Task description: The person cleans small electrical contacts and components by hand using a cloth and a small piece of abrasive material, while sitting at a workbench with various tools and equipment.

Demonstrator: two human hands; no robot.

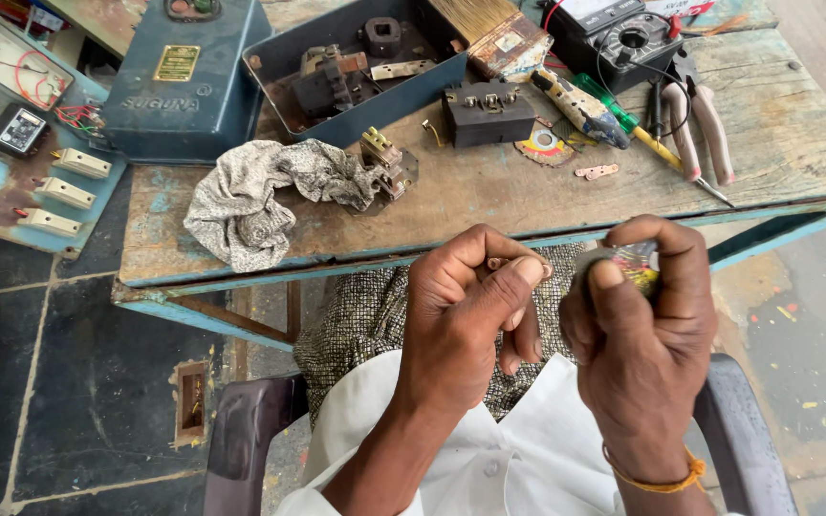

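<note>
A small copper-coloured metal piece (501, 262) sits pinched between the thumb and curled forefinger of the left hand (466, 315), only its short brownish end showing past the fingertips; the other fingers of that hand are folded into the palm. Just to the right of it, nearly touching, the right hand (638, 325) is closed in a fist around a small multicoloured object (635, 264), the thumb pressed flat on its front so that its shape cannot be told. Both hands hover over the lap, nearer than the edge of the worn wooden table (489, 205). Beyond the left fingers one crumpled grey rag (265, 196) lies on the table, with one brass-and-metal switch part (386, 162) touching its right end. Further beyond stands one black block (487, 112) with three pale terminals on top, and behind it one open blue metal tray (351, 72) holding dark parts. Beyond the right fingers lie one small flat copper strip (596, 172), one round sticker-like disc (545, 144), one green-and-yellow screwdriver (628, 124), and one pair of pliers (695, 129) with pink handles. At the far edge rest one paintbrush (494, 33) and one black meter (619, 33). Far to the left of the fingers stand one blue metal box (179, 81) and one blue panel (11, 143) carrying three pale switches.
</note>
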